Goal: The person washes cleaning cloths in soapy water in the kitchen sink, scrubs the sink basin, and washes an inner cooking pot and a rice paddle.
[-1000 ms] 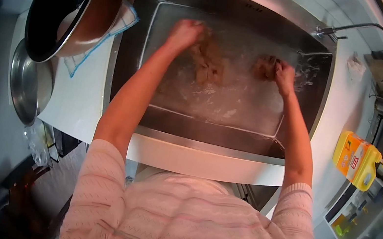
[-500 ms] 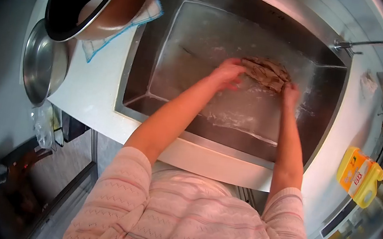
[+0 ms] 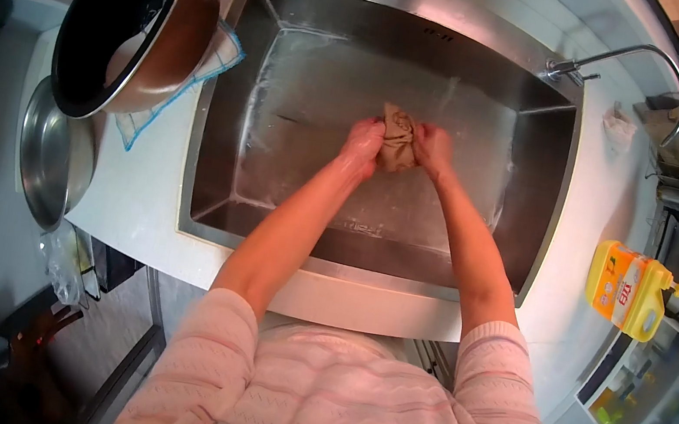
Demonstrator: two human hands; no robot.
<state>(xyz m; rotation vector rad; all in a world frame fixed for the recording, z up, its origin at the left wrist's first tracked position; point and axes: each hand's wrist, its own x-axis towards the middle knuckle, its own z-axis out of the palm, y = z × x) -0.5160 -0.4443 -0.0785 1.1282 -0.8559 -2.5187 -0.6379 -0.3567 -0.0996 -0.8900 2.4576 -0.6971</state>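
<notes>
A brown cloth with dark patterning is bunched up between my two hands, over the water in the steel sink. My left hand grips its left side with the fingers closed. On the opposite side my right hand is closed on it too. The cloth looks crumpled and narrow in the middle. Cloudy water covers the sink floor, with some foam along the edges.
A large brown pot with a dark inside stands tilted at the left on a blue-edged cloth, beside a steel basin. A curved tap rises at the back right. A yellow detergent bottle stands on the right counter.
Both hands have drawn together and moved left with the cloth, which went from loosely spread to tightly bunched. The view has shifted, showing more of the sink's back edge.
</notes>
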